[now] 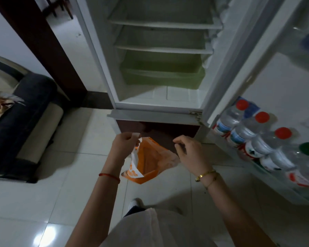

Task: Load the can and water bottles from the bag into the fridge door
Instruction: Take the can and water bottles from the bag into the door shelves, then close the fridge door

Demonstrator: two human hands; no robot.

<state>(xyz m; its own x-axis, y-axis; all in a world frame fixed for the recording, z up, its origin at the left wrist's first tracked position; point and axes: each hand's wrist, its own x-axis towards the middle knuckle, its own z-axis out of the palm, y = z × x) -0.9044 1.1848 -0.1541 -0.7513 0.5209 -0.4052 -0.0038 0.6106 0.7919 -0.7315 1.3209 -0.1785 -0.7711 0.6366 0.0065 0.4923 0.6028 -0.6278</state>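
The left hand (pixel 127 142) is pinched on the handle of the bag (pixel 150 163). The right hand (pixel 190 152) is curled at its rim, but the grip cannot be told. The bottles (pixel 260 141) are stood in the fridge door (pixel 284 81).

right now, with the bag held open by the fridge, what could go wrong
1. The bottles stand crowded and leaning in the low shelf of the open fridge door. Swinging or bumping the door hard might tip one out.
2. The left hand pinches just one handle of the bag, so it hangs lopsided. Anything left inside could slide out onto the tiles, though the bag looks empty from here.
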